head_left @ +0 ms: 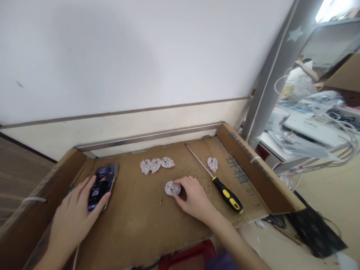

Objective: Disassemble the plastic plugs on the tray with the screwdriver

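Currently | cardboard tray point(135, 221): plugs point(155, 165), screwdriver point(225, 193) | right grip point(194, 195): pinching plug point(170, 188) | left grip point(73, 212): clasping phone point(100, 184)

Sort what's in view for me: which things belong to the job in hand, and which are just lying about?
Likely part of the job:
translucent plug piece, held by the right hand
three plug pieces in a row
lone plug piece
black-and-yellow screwdriver
small metal pin

Apparently just lying about:
smartphone, though the left hand touches it
white cables

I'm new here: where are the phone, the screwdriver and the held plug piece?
Phone point(101, 185), head view: its screen.
Screwdriver point(217, 182), head view: handle, near the shaft.
Held plug piece point(169, 188), head view: its body.
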### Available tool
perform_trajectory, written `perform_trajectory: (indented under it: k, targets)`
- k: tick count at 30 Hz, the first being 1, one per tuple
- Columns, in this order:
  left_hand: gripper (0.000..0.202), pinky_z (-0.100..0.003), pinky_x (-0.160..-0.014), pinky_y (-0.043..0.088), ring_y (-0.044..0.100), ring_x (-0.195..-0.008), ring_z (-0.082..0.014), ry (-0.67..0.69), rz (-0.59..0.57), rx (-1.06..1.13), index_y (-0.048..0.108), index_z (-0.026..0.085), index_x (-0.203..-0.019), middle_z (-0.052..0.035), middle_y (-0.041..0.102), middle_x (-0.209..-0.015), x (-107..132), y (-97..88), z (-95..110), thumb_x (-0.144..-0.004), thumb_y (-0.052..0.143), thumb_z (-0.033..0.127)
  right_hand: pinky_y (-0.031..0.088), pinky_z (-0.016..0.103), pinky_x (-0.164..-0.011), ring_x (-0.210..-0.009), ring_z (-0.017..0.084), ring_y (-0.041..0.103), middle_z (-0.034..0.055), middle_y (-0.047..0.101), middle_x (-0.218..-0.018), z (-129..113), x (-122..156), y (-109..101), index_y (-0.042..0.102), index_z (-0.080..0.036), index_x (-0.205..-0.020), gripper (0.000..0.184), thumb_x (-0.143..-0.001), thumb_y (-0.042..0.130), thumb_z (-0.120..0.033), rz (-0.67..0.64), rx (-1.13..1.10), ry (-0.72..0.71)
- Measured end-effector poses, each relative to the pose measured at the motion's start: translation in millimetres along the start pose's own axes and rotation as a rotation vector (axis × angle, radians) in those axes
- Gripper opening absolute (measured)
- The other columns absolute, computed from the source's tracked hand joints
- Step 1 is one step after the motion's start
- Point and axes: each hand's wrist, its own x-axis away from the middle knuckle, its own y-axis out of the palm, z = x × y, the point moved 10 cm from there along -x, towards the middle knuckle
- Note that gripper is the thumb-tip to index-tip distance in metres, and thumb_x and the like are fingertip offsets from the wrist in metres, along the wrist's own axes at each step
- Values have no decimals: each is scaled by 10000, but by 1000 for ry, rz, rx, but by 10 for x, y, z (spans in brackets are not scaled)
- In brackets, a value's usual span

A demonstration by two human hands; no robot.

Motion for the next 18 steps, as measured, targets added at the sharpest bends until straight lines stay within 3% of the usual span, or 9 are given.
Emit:
perform_trajectory:
  k: [3, 7, 10, 14, 18]
  targets:
    - [612, -438, -935, 422, 518, -1140, -317, -14, 24, -42, 515, 147, -1144, -170, 575, -1198, 22, -67, -77, -805, 260, 588, 322, 277, -814, -933, 143, 484, -6, 590, -1005, -5, -5, -5, 543, -219, -1018, 225, -793, 545, -228, 2, 3, -1]
    - [485, -492, -872, 439, 503, -1145, -343, 102, -100, -78, 609, 230, -957, -133, 629, -1069, 57, 49, -89, -830, 172, 400, 328, 276, -812, -927, 144, 486, -6, 590, -995, -10, -3, -12, 540, -222, -1018, 229, -790, 549, -229, 1, 4, -7]
    - [547, -503, -896, 430, 485, -1176, -346, 89, -112, -57, 595, 231, -1088, -132, 601, -1149, 35, 73, -75, -829, 149, 413, 331, 277, -819, -938, 144, 486, -3, 588, -1005, -6, 1, -16, 536, -217, -1021, 230, -792, 545, -230, 6, 8, -9]
    - [867, -476, -911, 446, 535, -1103, -374, -124, 1, -32, 409, 32, -1314, -223, 546, -1232, -19, -20, -128, -743, 255, 667, 332, 276, -818, -929, 140, 488, -7, 588, -993, -3, 0, -17, 537, -221, -1019, 220, -799, 538, -238, 8, 13, -9]
    - [928, -492, -956, 415, 522, -1134, -380, -219, -88, 110, 384, -11, -1321, -243, 529, -1254, -57, 214, -245, -701, 337, 677, 330, 274, -828, -945, 138, 490, -9, 588, -1005, -5, 1, -21, 535, -221, -1020, 234, -788, 554, -232, 9, 18, -13]
